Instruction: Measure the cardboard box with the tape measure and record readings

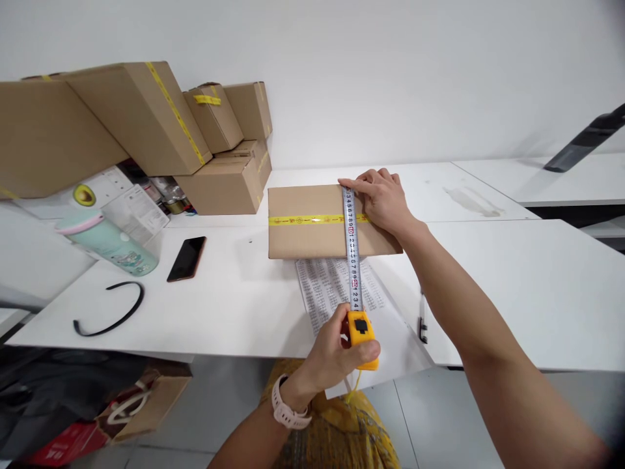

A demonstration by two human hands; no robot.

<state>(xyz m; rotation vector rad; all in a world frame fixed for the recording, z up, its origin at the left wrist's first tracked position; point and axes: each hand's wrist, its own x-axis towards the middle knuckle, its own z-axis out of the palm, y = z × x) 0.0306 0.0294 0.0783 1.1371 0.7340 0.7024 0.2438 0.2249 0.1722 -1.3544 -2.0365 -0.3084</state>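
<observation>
A brown cardboard box (312, 242) with yellow printed tape along its top lies on the white table. My left hand (332, 355) is closed around the yellow case of a tape measure (362, 339), just in front of the box. The silver blade (352, 260) runs out of the case and across the box top to its far edge. There my right hand (383, 198) holds the blade's end down with a finger, its other fingers bent over the box's right part. A printed sheet (319, 290) lies partly under the box and under my left hand.
Several cardboard boxes (219, 185) are stacked at the back left. A mint-green tumbler (110, 241), a phone (187, 258) and a black curved band (134, 311) lie on the left. A pen (422, 319) is right of the sheet; a dark bottle (581, 143) stands far right.
</observation>
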